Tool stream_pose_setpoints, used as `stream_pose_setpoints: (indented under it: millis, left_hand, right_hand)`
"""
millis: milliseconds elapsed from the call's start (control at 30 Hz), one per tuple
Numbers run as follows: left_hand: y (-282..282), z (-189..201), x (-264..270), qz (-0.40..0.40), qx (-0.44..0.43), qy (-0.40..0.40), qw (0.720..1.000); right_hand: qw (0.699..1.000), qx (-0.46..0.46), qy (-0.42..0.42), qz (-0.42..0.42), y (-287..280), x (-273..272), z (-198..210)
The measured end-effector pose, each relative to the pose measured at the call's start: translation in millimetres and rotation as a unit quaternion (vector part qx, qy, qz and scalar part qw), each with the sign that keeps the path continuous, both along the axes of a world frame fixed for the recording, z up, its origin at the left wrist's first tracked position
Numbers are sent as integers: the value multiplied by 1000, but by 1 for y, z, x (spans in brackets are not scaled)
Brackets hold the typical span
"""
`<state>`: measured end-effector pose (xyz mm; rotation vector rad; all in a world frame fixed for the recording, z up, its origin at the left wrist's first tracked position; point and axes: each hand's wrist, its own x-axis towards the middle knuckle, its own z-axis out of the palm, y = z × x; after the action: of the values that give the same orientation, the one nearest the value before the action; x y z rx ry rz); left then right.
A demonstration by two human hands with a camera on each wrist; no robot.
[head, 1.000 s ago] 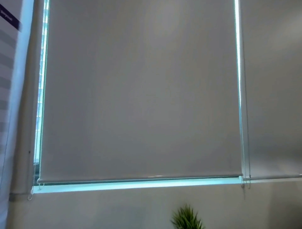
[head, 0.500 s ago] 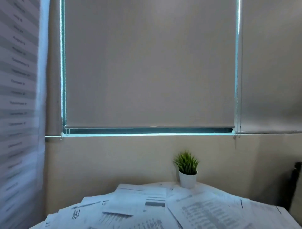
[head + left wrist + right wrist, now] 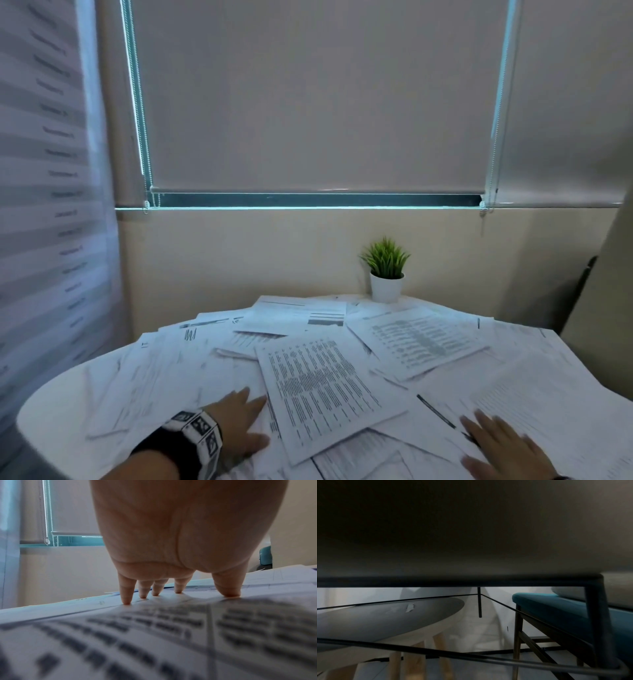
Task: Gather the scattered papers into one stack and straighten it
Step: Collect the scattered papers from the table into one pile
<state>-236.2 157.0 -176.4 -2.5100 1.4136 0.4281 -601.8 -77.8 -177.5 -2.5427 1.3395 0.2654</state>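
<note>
Papers (image 3: 318, 383) overlap across table (image 3: 51, 407); plant (image 3: 385, 274) behind, prob. touching far sheets.

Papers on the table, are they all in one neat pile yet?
Not yet. Nothing looks gathered: the papers lie fanned and overlapping across the table, up to the potted plant. Right now the left hand and right hand rest flat on sheets. Gathering them all and squaring the edges is left.

I see loose papers (image 3: 318, 383) covering nearly the whole table (image 3: 51, 404) — bare rim only at near left. The one upright obstacle is a potted plant (image 3: 386, 274) at the far edge, against the wall (image 3: 239, 260).
</note>
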Motion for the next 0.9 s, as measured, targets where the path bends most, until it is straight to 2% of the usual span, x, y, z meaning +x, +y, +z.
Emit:
stream_pose_setpoints:
  millis: [33, 67, 367, 567, 700, 800, 900]
  left_hand:
    - [1, 1, -1, 0, 6, 2, 1000]
    - [0, 3, -1, -6, 8, 6, 1000]
    - [0, 8, -6, -1, 0, 5, 1000]
    - [-4, 7, -3, 11, -41, 14, 999]
    - [-29, 14, 0, 68, -75, 19, 995]
    - [-51, 26, -15, 117, -51, -21, 992]
    - [-65, 31, -27, 146, -36, 1, 989]
  right_hand:
    - [999, 17, 45, 24, 4, 7, 4]
    - [998, 5, 49, 30, 0, 6, -5]
    - [998, -47, 29, 32, 2, 0, -10]
    - [997, -59, 30, 36, -2, -1, -22]
    - [997, -62, 38, 32, 0, 1, -21]
    - [997, -59, 39, 30, 0, 1, -21]
    - [997, -57, 36, 34, 0, 0, -22]
